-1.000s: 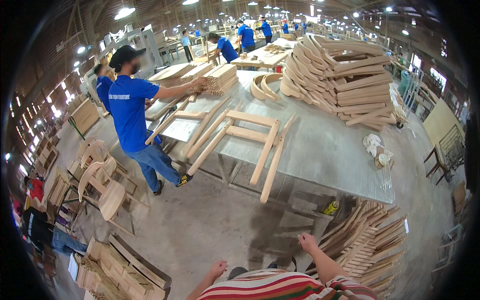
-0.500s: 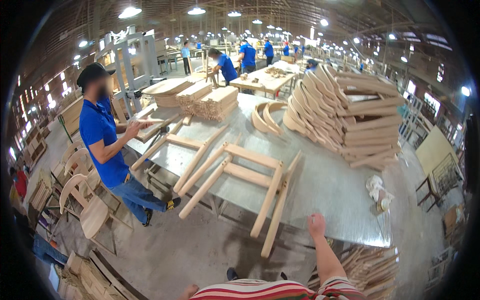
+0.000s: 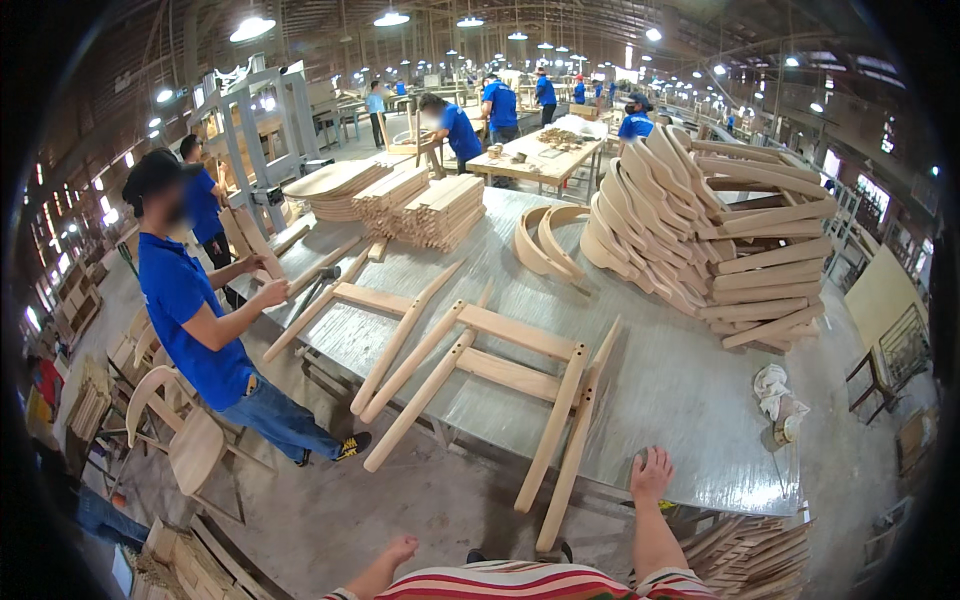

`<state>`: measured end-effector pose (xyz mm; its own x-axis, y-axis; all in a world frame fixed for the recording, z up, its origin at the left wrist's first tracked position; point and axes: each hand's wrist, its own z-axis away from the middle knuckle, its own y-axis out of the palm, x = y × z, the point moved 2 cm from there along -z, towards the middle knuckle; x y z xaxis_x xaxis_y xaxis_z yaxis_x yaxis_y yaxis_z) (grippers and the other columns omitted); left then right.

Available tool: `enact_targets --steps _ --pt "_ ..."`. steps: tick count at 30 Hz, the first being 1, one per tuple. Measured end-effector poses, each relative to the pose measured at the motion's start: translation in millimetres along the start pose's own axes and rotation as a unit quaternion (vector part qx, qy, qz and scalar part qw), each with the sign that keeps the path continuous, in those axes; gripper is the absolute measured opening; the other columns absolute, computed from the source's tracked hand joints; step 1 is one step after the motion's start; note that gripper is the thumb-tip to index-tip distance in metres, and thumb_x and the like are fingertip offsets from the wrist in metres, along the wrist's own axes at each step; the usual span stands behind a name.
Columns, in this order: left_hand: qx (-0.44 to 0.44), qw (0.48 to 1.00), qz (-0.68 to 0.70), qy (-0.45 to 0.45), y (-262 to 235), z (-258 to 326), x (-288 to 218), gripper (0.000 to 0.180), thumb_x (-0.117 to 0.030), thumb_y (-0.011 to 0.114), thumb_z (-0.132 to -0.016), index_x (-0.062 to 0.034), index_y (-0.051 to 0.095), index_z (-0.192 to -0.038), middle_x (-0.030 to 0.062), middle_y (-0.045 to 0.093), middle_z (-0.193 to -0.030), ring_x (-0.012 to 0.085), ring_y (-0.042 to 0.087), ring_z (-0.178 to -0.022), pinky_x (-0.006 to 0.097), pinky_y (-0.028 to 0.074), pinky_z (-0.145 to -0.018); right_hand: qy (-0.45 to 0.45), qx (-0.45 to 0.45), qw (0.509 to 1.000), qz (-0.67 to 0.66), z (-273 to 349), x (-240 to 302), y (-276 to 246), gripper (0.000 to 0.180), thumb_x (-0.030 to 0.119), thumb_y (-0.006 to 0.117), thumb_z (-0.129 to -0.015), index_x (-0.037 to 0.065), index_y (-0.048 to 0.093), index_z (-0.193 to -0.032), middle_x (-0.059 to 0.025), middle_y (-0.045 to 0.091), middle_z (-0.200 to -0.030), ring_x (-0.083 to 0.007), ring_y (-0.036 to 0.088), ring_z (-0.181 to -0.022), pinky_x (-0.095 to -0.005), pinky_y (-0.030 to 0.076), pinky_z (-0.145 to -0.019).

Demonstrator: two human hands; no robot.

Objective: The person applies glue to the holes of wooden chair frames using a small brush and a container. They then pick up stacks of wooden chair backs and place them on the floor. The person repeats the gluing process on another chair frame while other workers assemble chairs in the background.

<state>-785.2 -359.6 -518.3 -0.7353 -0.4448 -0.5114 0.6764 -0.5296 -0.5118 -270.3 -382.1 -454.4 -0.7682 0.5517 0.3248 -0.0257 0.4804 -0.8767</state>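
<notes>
While right hand [image 3: 652, 474], fingers slightly apart, is over worktable [image 3: 690, 420] edge | left hand [image 3: 400, 548]: fingers, cannot tell | step, apparently: positioning; gripping chair-leg frame [image 3: 508, 374] would need leftward reach

On the worktop [image 3: 680, 400]: across the near edge, leg frames [image 3: 520, 332]; behind them, leftward, stacked slats [image 3: 430, 212]; right of the slats, bent pieces [image 3: 528, 248]; right again, heaped chair parts [image 3: 650, 225]; close to the right edge, a cloth [image 3: 772, 388].

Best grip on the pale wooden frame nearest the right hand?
Probably two-handed, by the near ends of its nearer left leg and rightmost leg, coming from the near side: those slim, rounded ends jut past the edge of the grey, shiny table.
</notes>
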Motion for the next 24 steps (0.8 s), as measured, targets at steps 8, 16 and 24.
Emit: enact_targets --steps 8,16,24 --pt "0.066 0.990 -0.111 -0.059 49.0 38.4 39.7 0.041 -0.034 0.054 -0.078 -0.0078 0.061 -0.109 0.0106 0.065 -0.093 0.0238 0.063 -0.085 0.034 0.048 -0.076 0.001 0.019 1.000 -0.017 -3.6 -6.0 -3.2 0.038 0.030 0.054 -0.082 0.009 0.054 -0.113 -0.0072 0.046 -0.125 -0.0255 0.036 -0.122 -0.0445 0.024 -0.101" --pt "0.026 0.997 -0.072 -0.024 92.8 41.3 6.4 0.045 -0.038 0.053 -0.077 -0.0092 0.060 -0.111 0.0098 0.066 -0.094 0.0262 0.062 -0.089 0.034 0.047 -0.078 -0.123 0.053 0.989 -0.066 -17.2 -41.6 -19.9 0.034 0.029 0.055 -0.080 0.009 0.057 -0.108 -0.0054 0.049 -0.119 -0.0243 0.038 -0.119 -0.0454 0.024 -0.100" --pt "0.057 0.997 0.032 0.036 145.2 40.0 -34.7 0.039 -0.034 0.052 -0.080 -0.0089 0.060 -0.109 0.0114 0.066 -0.095 0.0243 0.062 -0.084 0.035 0.048 -0.077 -0.126 0.034 0.987 -0.092 -13.9 -47.2 -12.4 0.033 0.029 0.054 -0.081 0.010 0.057 -0.108 -0.0064 0.050 -0.120 -0.0248 0.040 -0.118 -0.0465 0.023 -0.102"
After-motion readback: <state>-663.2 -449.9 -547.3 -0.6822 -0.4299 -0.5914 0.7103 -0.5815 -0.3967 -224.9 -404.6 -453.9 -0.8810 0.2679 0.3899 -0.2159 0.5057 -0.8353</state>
